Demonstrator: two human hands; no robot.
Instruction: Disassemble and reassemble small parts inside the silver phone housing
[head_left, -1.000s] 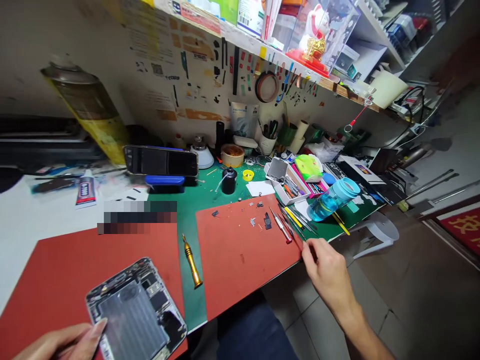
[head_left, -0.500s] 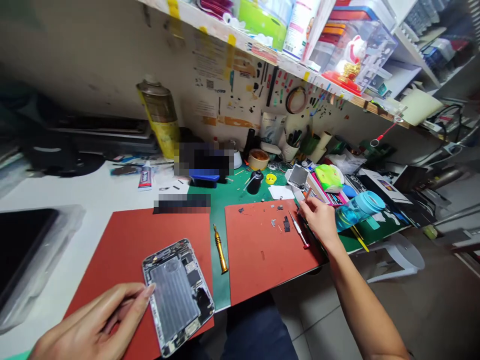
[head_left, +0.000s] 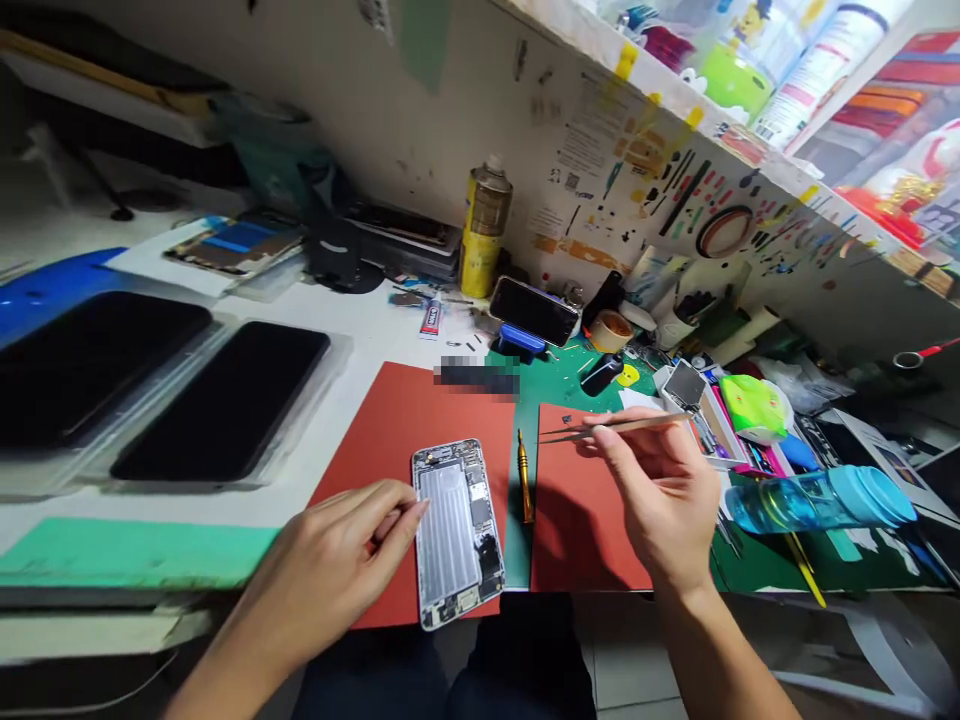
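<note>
An opened smartphone (head_left: 450, 530), its inner parts showing and its battery bay bare, lies on the left red mat (head_left: 367, 430). My left hand (head_left: 352, 550) pinches the phone's left edge between thumb and fingers. Held up over the right red mat (head_left: 577, 540), my right hand (head_left: 664, 490) grips a pair of tweezers (head_left: 585, 432). The tips point left toward the phone, slightly apart, and nothing shows between them. A gold screwdriver (head_left: 523, 475) lies between the two mats.
Two dark screens in clear trays (head_left: 225, 400) lie at left. A blue bottle (head_left: 817, 500) rests on its side at right. Behind stand a yellow spray can (head_left: 484, 235), a phone on a blue stand (head_left: 534, 310) and a tape roll (head_left: 611, 330). A shelf (head_left: 675, 110) overhangs the wall.
My right hand has come back from the right side of the bench with the tweezers, toward the phone. My left hand still holds the phone's edge. The view has swung left.
</note>
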